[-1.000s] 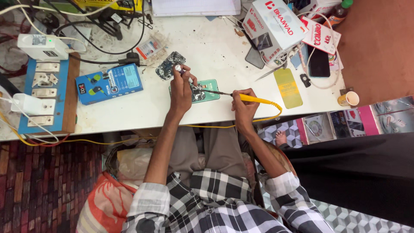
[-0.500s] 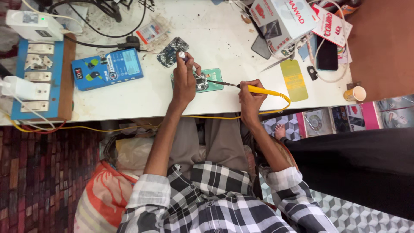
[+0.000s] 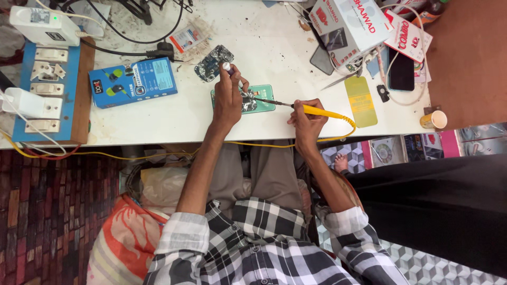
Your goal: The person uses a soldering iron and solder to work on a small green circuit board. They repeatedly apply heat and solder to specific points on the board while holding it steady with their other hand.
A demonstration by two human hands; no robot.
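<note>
My right hand (image 3: 306, 122) grips a yellow-handled soldering iron (image 3: 322, 111) whose dark tip reaches left onto a small green circuit board (image 3: 262, 99) lying on the white table (image 3: 274, 47). My left hand (image 3: 228, 99) rests on the left part of that board and pinches a thin white stick-like thing (image 3: 228, 67) that points up and away. The iron's yellow cable (image 3: 348, 126) curls back under the table edge. A second, dark mottled board (image 3: 214, 62) lies just beyond my left hand.
A blue box (image 3: 133, 82) sits left of the boards. A blue and wood switchboard (image 3: 45, 89) with white adapters is at far left. White cartons (image 3: 348, 26), a black phone (image 3: 402, 71), a yellow film (image 3: 360, 101) and a paper cup (image 3: 434, 120) are at right.
The view has shifted, so the table now sits lower and larger in frame. Both hands stay on the green board, with the iron tip still on it.
</note>
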